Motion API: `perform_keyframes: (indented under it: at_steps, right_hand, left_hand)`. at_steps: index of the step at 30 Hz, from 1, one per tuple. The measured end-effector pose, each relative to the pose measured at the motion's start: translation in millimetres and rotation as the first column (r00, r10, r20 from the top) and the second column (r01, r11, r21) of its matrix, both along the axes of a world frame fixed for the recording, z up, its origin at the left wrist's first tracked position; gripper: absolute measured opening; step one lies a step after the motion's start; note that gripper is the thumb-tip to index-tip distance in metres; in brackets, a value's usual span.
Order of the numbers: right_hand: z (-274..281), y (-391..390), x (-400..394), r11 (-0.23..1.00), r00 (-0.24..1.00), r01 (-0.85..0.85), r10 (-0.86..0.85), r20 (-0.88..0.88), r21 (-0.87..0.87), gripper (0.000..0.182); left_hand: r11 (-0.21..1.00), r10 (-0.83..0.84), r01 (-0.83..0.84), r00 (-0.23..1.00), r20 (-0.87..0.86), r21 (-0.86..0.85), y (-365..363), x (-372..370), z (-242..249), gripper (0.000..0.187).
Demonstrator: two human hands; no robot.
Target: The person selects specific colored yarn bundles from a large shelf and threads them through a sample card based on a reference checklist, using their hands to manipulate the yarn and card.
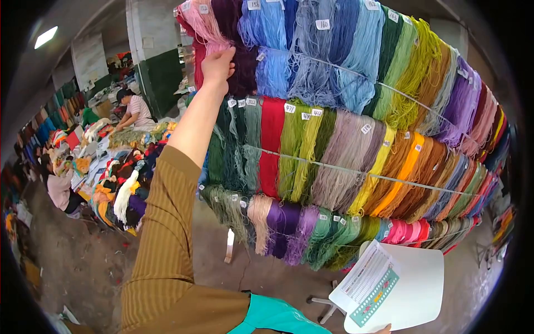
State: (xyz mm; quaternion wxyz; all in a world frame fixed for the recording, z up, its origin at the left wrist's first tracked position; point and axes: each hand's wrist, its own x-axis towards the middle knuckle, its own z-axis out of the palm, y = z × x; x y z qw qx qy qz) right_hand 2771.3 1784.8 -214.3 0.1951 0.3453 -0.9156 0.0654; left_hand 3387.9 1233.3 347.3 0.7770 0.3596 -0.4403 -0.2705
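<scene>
My left hand (218, 68) reaches up to the top row of the rack, fingers curled closed at the lower end of a pink yarn skein (207, 25). Right beside it hangs a dark purple skein (239, 61). Of my right hand (385, 330), only a bit of the fingers shows at the bottom edge, by the white chair (420, 284); its grip is hidden. A printed sheet (364, 273) and a green patterned card (375, 298) lie on the chair's white surface.
Rows of numbered skeins, including blue skeins (317, 61), hang on the rack, with cords (334, 165) across them. At left, a person in a striped shirt (139, 108) and another person (58, 186) are by a table heaped with yarn (119, 178). A pillar (153, 55) stands behind.
</scene>
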Motion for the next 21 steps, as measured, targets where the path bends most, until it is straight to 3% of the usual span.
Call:
perform_keyframes:
  at_steps: [1, 2, 4, 7, 9, 12, 13, 14, 15, 16, 17, 18, 19, 20, 21]
  right_hand:
    - [-13, -2, 0, 0.915, 0.97, -0.007, 0.104, 0.22, -0.403, 0.035]
    - [-26, -3, 0, 0.68, 0.887, 0.086, 0.281, 0.367, -0.728, 0.036]
    - [-54, 6, -19, 0.707, 0.901, 0.08, 0.25, 0.354, -0.703, 0.037]
    - [-54, 9, -21, 0.732, 0.917, 0.064, 0.225, 0.33, -0.678, 0.039]
    - [-50, 10, -18, 0.733, 0.919, 0.056, 0.228, 0.322, -0.678, 0.039]
    - [-26, 7, -5, 0.684, 0.87, 0.176, 0.229, 0.437, -0.708, 0.037]
    - [-9, 3, 2, 0.482, 0.717, 0.435, 0.327, 0.616, -0.761, 0.034]
    - [0, 3, 5, 0.273, 0.525, 0.68, 0.465, 0.712, -0.68, 0.031]
    - [-12, 9, -6, 0.278, 0.524, 0.679, 0.465, 0.714, -0.68, 0.031]
    - [-46, 28, -38, 0.615, 0.791, 0.453, 0.057, 0.609, -0.646, 0.024]
    - [-102, 57, -86, 0.878, 0.947, 0.3, -0.226, 0.23, -0.373, 0.018]
    - [-67, 48, -67, 0.881, 0.947, 0.298, -0.225, 0.228, -0.369, 0.018]
    - [-25, 27, -44, 0.535, 0.931, 0.353, -0.119, 0.346, -0.768, 0.013]
    - [32, 12, -12, 0.029, 0.92, 0.389, 0.033, 0.39, -0.921, 0.01]
    - [60, 0, 0, 0.036, 0.92, 0.39, 0.028, 0.391, -0.92, 0.01]
  left_hand:
    - [1.0, -0.002, 0.002, 1.0, 0.0, -0.001, -1, -2, 2, 0.017]
    - [0.999, 0.01, -0.01, 1.0, 0.017, 0.038, -3, -4, 3, 0.016]
    - [0.997, 0.012, -0.015, 0.999, 0.035, 0.078, -6, -7, 3, 0.015]
    - [1.0, -0.006, 0.004, 0.991, -0.137, -0.017, -2, -5, -8, 0.015]
    - [1.0, -0.022, 0.02, 0.987, -0.16, -0.013, 10, -2, -20, 0.013]
    - [0.992, -0.113, 0.101, 0.975, -0.19, -0.072, 10, 11, -40, 0.014]
    - [0.983, -0.159, 0.134, 0.964, -0.215, -0.122, 13, 14, -44, 0.014]
    - [0.974, -0.189, 0.158, 0.961, -0.2, -0.165, 16, 18, -48, 0.014]
    - [0.975, -0.185, 0.154, 0.962, -0.201, -0.162, 20, 18, -49, 0.014]
    - [0.961, -0.19, 0.136, 0.957, -0.217, -0.24, 26, 16, -46, 0.012]
    - [0.942, -0.195, 0.116, 0.953, -0.232, -0.315, 32, 14, -45, 0.011]
    - [0.911, -0.265, 0.166, 0.937, -0.227, -0.377, 30, 19, -46, 0.008]
    - [0.865, -0.38, 0.263, 0.9, -0.213, -0.428, 44, 13, -40, 0.008]
    - [0.806, -0.489, 0.355, 0.851, -0.194, -0.474, 60, 8, -35, 0.007]
    - [0.792, -0.534, 0.401, 0.821, -0.204, -0.46, 82, -2, -29, 0.009]
